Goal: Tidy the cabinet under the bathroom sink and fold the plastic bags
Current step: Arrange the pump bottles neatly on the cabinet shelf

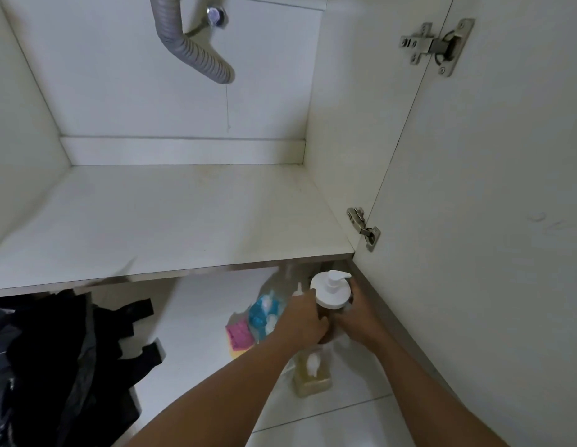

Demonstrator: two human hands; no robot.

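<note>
Pump bottle (331, 291) body largely behind left hand (301, 321) and right hand (358, 317); black plastic bags (55, 366) partly beyond left edge

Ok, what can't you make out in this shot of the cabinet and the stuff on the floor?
All in the head view:
- pump bottle: body and label are covered by the left hand and right hand gripping it.
- black plastic bags: number unclear, cut off by the left edge.
- blue item: too blurred to identify.
- drain hose: upper end is cut off by the top edge.
</note>
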